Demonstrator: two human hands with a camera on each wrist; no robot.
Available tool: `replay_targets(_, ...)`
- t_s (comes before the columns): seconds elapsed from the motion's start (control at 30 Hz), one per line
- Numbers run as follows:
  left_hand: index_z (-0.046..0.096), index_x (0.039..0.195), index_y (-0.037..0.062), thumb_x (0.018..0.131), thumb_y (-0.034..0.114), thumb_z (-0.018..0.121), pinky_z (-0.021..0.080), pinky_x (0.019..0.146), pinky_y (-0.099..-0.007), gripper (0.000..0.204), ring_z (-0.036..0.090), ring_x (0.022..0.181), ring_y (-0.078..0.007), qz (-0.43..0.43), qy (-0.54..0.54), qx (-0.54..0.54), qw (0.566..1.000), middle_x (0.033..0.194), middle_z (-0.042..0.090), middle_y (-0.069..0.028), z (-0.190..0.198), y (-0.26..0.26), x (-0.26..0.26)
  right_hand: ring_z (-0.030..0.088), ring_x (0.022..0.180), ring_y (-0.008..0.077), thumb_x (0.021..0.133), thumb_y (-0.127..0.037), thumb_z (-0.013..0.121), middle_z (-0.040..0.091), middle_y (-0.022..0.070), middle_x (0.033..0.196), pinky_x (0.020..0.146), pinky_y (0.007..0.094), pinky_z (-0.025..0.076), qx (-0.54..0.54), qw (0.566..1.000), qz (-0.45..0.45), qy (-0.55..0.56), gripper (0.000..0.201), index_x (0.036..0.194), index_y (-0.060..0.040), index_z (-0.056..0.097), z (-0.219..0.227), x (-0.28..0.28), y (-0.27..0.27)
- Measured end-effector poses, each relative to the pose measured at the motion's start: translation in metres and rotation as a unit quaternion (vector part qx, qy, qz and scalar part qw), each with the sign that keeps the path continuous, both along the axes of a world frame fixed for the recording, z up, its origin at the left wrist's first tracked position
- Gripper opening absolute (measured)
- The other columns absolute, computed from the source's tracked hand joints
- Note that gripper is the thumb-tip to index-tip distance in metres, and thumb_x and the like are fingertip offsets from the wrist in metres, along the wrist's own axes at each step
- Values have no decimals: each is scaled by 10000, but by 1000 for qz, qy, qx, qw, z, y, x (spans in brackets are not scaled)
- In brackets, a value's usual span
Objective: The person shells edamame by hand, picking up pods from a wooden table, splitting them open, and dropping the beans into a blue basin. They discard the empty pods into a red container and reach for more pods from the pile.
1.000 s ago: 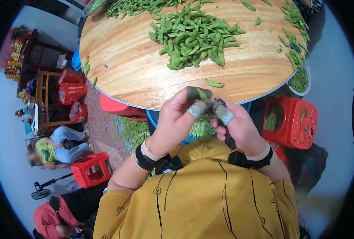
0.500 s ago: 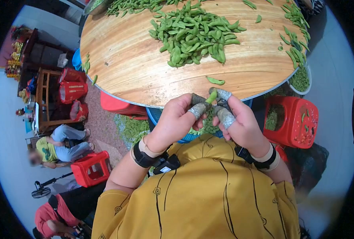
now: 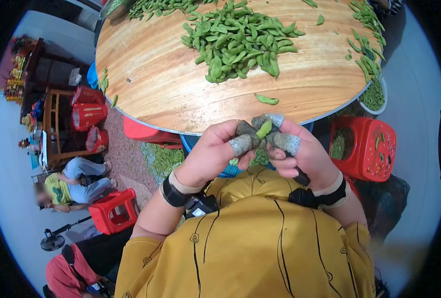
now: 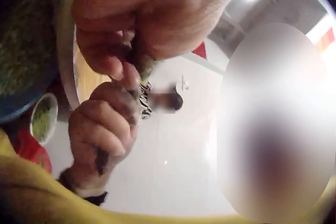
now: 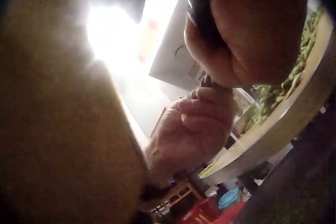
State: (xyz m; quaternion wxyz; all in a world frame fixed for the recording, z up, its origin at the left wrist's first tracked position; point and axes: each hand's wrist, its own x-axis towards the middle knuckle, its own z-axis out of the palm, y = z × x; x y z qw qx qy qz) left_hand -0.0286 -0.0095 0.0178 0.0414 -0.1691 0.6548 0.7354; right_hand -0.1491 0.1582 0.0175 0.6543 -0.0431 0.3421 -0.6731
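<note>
In the head view my left hand (image 3: 208,151) pinches a green soybean pod (image 3: 264,129) between thumb and forefinger, which are wrapped in grey, stained tape. My right hand (image 3: 305,151), taped the same way, meets it there, thumb and forefinger on the pod's other side. Its lower fingers curl round a dark tool with a black handle (image 3: 302,176); the tool's other end is hidden. A single pod (image 3: 266,99) lies on the table just beyond the hands, and a large heap of pods (image 3: 240,47) farther back.
The round wooden table (image 3: 156,94) ends in front of my hands. Beneath them is a blue basket (image 3: 189,141) with shelled beans (image 3: 260,158). A red stool (image 3: 379,149) stands at right, near a white bowl of beans (image 3: 373,97). Another person (image 3: 76,181) sits at left.
Both hands have come together at the pod, and its green end now shows between the taped fingertips. The right hand has turned its fingers over the pod, the black handle tucked in its palm.
</note>
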Motion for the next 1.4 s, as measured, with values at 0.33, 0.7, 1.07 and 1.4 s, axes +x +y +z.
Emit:
replay_targets(0.33,580,1048,-13,857,70,614,479,559,-297,211,579,609,-178,38,78,-164,983,760,621,-82,-9,3,6,435,495,54,894,-24,395,531,9,747,406,196,379,61,987,-33,141,335,1208,-72,501,-4,15,-12)
replay_targets(0.7,588,966,18,928,106,515,427,521,-252,121,538,582,-140,58,-71,138,986,723,580,-43,-1,6,0,448,506,52,887,-12,402,550,11,737,412,203,379,64,984,-49,162,361,1230,-59,503,-9,14,-8)
replay_targets(1.07,590,955,18,919,26,466,384,522,-201,130,451,571,-36,-83,14,-283,955,675,515,23,-6,4,9,523,604,395,743,-75,647,546,167,708,556,416,437,-34,641,-119,758,202,910,-19,548,-23,4,-8)
replay_targets(1.4,581,842,-4,789,13,513,468,549,-342,88,611,592,-254,-14,-92,-215,972,644,590,-149,-17,-3,33,573,656,382,696,-51,630,548,183,673,578,443,454,100,636,21,765,183,830,-26,508,-19,22,-3)
